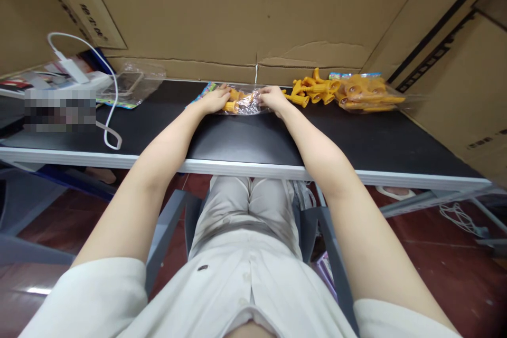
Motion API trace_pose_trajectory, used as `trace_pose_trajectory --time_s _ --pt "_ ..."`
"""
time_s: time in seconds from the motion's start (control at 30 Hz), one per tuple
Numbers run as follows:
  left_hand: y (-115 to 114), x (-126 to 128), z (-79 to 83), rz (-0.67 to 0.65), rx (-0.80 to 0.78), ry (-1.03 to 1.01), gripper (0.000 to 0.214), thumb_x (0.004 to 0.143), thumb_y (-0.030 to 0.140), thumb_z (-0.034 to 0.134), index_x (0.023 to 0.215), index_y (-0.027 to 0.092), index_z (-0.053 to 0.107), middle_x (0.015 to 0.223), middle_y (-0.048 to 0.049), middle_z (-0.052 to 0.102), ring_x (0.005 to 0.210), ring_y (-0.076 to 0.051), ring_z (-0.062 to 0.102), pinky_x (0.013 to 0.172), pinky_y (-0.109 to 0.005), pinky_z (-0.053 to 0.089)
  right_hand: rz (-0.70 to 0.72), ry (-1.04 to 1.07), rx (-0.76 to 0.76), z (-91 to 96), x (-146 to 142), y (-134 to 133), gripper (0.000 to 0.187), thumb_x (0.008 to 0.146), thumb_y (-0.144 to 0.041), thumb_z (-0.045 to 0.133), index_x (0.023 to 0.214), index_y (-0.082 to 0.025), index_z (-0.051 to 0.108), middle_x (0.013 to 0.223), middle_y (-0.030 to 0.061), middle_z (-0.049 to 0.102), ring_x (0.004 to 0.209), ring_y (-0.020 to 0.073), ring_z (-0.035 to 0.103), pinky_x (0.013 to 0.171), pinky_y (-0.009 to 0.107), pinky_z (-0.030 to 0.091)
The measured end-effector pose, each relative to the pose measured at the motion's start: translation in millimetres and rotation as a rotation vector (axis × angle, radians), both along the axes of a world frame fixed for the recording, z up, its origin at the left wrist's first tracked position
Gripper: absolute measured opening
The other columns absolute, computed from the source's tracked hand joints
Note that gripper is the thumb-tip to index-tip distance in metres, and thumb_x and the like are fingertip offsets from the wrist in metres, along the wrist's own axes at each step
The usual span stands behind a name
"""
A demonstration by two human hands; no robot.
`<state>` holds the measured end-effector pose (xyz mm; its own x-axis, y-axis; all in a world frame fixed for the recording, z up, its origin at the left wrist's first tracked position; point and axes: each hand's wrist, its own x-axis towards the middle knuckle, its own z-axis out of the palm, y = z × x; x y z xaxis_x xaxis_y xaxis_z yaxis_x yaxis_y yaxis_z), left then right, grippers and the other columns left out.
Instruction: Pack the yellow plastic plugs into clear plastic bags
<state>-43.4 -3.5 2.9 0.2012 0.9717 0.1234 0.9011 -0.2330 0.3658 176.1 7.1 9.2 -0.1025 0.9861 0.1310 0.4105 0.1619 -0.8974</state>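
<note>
A clear plastic bag (pixel 250 107) with a colourful header lies on the black table, with yellow plastic pieces (pixel 234 100) inside it. My left hand (pixel 216 99) is at the header end, fingers curled over the bag and its contents. At the opposite end my right hand (pixel 273 99) grips the clear film, its fingertips partly hidden. Just right of that hand lies a loose pile of yellow plastic toy pieces (pixel 315 90) with flared, cup-like ends. Beside the pile sits another bag (pixel 366 96) filled with similar yellow pieces.
Flat clear bags (pixel 137 84) lie at the table's left, near a white charger (pixel 75 70) with its looping cable (pixel 116 100). A cardboard wall (pixel 237 16) rises behind the table (pixel 245 140). The table's metal front edge (pixel 245 169) runs under my forearms.
</note>
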Motion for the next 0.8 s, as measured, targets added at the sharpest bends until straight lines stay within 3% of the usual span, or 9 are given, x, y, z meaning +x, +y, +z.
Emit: trace_pose_trajectory --time_s 0.13,0.27,0.33,0.43,0.5,0.57,0.7,0.8 --pt "5 -7 -2.8 0.0 -0.017 -0.015 0.07 0.106 0.031 0.029 0.172 0.007 0.042 0.182 -0.0113 0.033 0.172 -0.022 0.022 0.139 -0.034 0.012 -0.19 -0.587 0.279 7.6 29 9 0.019 0.092 -0.004 0.066 0.107 -0.009 0.075 0.136 0.0241 0.071 0.142 0.0418 0.061 0.127 0.064 0.038" --pt "8 -16 -4.0 0.023 -0.028 -0.038 0.072 0.106 0.033 0.033 0.172 0.008 0.041 0.183 -0.0116 0.029 0.173 -0.022 0.019 0.139 -0.032 0.011 -0.349 -0.76 0.221 11.6 56 16 0.031 0.095 -0.019 0.08 0.121 -0.003 0.074 0.135 0.0304 0.069 0.144 0.0512 0.058 0.122 0.08 0.029" --pt "9 -20 -4.1 0.043 -0.03 -0.051 0.071 0.105 0.034 0.034 0.172 0.01 0.042 0.184 -0.0112 0.027 0.173 -0.022 0.02 0.139 -0.033 0.011 -0.366 -0.769 0.173 14.7 62 16 0.038 0.094 -0.017 0.08 0.127 0.0 0.072 0.136 0.0319 0.069 0.143 0.0511 0.059 0.122 0.079 0.032" --pt "10 -26 -3.8 0.056 -0.025 -0.076 0.071 0.105 0.033 0.037 0.172 0.011 0.043 0.183 -0.0116 0.029 0.173 -0.024 0.021 0.14 -0.038 0.012 -0.283 -0.718 0.163 19.9 64 11 0.04 0.097 -0.004 0.069 0.137 0.003 0.071 0.143 0.0327 0.067 0.146 0.0438 0.06 0.126 0.061 0.041" --pt "10 -29 -3.6 0.06 -0.021 -0.082 0.071 0.104 0.033 0.038 0.171 0.011 0.044 0.182 -0.0117 0.032 0.173 -0.024 0.022 0.14 -0.037 0.012 -0.154 -0.707 0.155 21.5 61 7 0.045 0.094 0.004 0.063 0.137 -0.002 0.075 0.143 0.0271 0.07 0.144 0.0367 0.063 0.124 0.048 0.046" --pt "9 -31 -3.7 0.062 -0.019 -0.08 0.07 0.104 0.033 0.038 0.17 0.009 0.046 0.182 -0.0123 0.033 0.173 -0.023 0.022 0.14 -0.034 0.011 -0.026 -0.763 0.128 20.7 57 4 0.053 0.088 0.011 0.062 0.134 -0.009 0.079 0.142 0.0194 0.073 0.14 0.0335 0.067 0.122 0.043 0.05" --pt "11 -33 -6.7 0.054 0.008 -0.122 0.069 0.104 0.034 0.041 0.169 0.011 0.049 0.18 -0.0123 0.037 0.172 -0.024 0.025 0.14 -0.035 0.013 0.078 -0.873 0.195 15.6 54 4 0.047 0.082 0.01 0.064 0.114 -0.017 0.084 0.138 0.0129 0.074 0.143 0.0371 0.061 0.125 0.055 0.046" --pt "14 -34 -9.6 0.053 0.049 -0.17 0.068 0.105 0.034 0.041 0.169 0.011 0.048 0.179 -0.0134 0.04 0.172 -0.025 0.025 0.14 -0.039 0.014 -0.008 -0.948 0.243 14.2 56 7 0.035 0.083 0.008 0.063 0.108 -0.011 0.08 0.138 0.0196 0.071 0.146 0.0423 0.055 0.124 0.067 0.04"
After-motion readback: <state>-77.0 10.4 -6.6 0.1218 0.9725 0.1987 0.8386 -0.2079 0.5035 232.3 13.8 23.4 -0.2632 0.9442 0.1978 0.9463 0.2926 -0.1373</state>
